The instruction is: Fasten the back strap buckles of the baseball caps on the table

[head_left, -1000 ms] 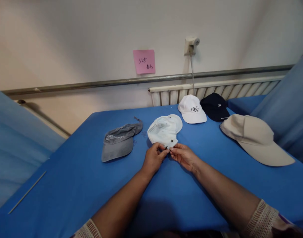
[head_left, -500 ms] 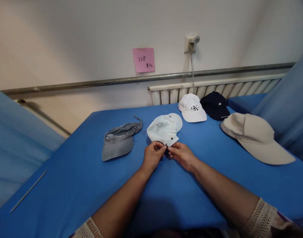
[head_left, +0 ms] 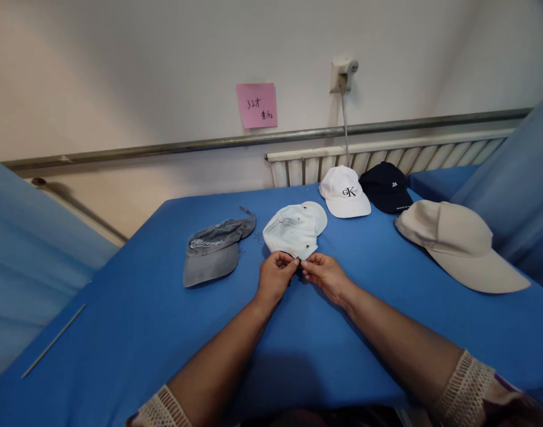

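A pale mint baseball cap (head_left: 289, 228) lies on the blue-covered table (head_left: 200, 344), its brim pointing to the far right. My left hand (head_left: 275, 274) pinches the cap's near edge, where a strap seems to be. Close beside it, my right hand (head_left: 327, 276) is also closed on that edge, thumb and forefinger together. The fingertips of both hands almost meet, and they hide the strap detail between them. To the left sits a grey cap (head_left: 213, 252) with white lettering, its own strap sticking up at the back.
A white cap (head_left: 345, 193) and a navy cap (head_left: 387, 187) stand at the back right, with a large beige cap (head_left: 462, 246) nearer. A thin stick (head_left: 53, 341) lies at the left edge. Behind are a radiator (head_left: 293, 169), a rail (head_left: 187, 145) and blue curtains (head_left: 35, 255).
Hardly anything differs. The cap's near right corner by my fingers has shifted slightly, and both hands keep their pinch at the same spot. The view has tilted a little.
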{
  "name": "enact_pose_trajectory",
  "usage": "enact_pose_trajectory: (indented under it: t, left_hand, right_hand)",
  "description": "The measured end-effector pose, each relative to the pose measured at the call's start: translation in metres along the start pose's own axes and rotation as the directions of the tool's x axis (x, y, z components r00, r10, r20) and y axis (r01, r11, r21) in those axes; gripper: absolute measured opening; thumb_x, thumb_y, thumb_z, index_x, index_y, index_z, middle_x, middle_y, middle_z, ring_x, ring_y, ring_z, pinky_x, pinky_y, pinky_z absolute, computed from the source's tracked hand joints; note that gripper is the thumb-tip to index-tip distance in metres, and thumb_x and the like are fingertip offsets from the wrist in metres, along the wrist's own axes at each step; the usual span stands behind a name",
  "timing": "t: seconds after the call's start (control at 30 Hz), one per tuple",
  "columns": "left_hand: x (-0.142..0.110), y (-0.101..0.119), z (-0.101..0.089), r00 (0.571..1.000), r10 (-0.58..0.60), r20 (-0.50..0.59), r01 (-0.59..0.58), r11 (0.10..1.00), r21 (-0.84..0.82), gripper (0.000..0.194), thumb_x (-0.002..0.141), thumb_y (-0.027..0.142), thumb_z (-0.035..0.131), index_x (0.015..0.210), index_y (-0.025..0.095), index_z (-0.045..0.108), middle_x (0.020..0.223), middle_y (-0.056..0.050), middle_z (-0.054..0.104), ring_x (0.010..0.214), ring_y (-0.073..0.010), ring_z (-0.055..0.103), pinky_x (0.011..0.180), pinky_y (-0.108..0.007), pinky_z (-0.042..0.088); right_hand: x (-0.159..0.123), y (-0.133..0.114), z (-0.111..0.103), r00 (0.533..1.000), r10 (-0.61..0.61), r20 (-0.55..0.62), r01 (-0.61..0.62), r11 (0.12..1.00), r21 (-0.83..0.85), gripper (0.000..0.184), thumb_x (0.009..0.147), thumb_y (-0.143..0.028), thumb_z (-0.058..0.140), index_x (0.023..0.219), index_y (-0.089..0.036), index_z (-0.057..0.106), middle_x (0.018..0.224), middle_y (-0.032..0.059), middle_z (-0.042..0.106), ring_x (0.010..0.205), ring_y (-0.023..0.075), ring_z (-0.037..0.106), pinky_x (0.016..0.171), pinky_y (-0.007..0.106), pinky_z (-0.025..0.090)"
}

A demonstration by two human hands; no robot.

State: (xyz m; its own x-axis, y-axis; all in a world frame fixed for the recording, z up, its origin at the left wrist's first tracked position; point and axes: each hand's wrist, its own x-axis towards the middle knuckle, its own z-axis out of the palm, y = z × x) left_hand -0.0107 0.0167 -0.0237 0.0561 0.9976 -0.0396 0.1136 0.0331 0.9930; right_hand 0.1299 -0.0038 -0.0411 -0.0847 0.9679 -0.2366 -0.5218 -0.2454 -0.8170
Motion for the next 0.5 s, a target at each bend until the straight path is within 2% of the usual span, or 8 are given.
enact_pose_trajectory:
  t: [0.5]
  left_hand:
    - [0.0006,-0.0021,0.0042,0.999,-0.021,-0.049,0.017,0.997,-0.079,0.03,0.06,0.034,0.077,0.068,0.016,0.054,0.054,0.005,0.055,0.044,-0.0062,0.045,0.044,-0.019,0.036]
  right_hand:
    - [0.0025,0.0029,0.0006,0.999,-0.012,-0.046,0.013,1.0,0.015,0.04,0.05,-0.038,0.089,0.067,-0.015,0.062,0.061,-0.0009,0.062,0.057,0.0093,0.054,0.058,0.024,0.042]
